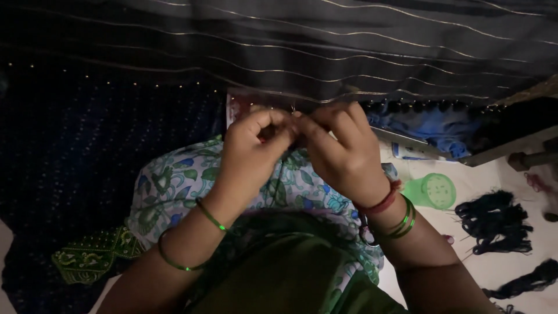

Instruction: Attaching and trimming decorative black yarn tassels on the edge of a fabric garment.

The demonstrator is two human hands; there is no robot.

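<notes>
Nearest the camera lies the person's lap, covered by a dark green cloth [290, 273] and, beyond it, a white garment printed with green and blue flowers [174, 186]. Thin green bangles [210, 215] circle the left forearm, and green bangles with a red thread band [386, 203] sit on the right wrist.

Above the lap the two hands meet. The left hand [250, 154] is curled nearly closed, thumb and forefinger pinched together at the tips. The right hand [343, 151] is likewise curled, its fingertips pressed against those of the left. Between them they pinch something very small, too fine and too dim to identify; it sits right at the lower edge of the dark striped fabric [325, 52] that hangs across the top of the view.

To the right, on the pale floor [494, 267], rest a small green plastic container [433, 191] and, past it, bundles of dark thread [494, 224]. Further back lies a crumpled blue cloth [433, 128]. To the left spreads a dark blue fabric dotted with tiny sequins [87, 139], with a green patterned piece [93, 256] at its lower edge.
</notes>
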